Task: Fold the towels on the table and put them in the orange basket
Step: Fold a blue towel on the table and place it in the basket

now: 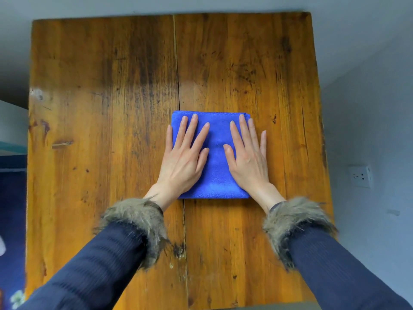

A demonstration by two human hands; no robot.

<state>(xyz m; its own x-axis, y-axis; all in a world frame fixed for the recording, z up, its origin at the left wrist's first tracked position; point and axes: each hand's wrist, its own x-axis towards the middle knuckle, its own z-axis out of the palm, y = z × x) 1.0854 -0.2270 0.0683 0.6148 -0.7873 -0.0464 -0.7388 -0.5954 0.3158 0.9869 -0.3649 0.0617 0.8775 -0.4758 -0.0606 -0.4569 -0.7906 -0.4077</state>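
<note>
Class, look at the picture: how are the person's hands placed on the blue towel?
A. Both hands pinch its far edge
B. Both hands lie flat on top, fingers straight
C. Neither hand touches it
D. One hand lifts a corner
B: the left hand and right hand both press flat on the folded blue towel, fingers straight.

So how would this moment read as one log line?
towel: folded, on table | left hand: flat on towel | right hand: flat on towel

We see a soft, matt cloth towel (215, 171) on a worn, glossy wood table (100, 86); furry cuffs (138, 222).
</note>
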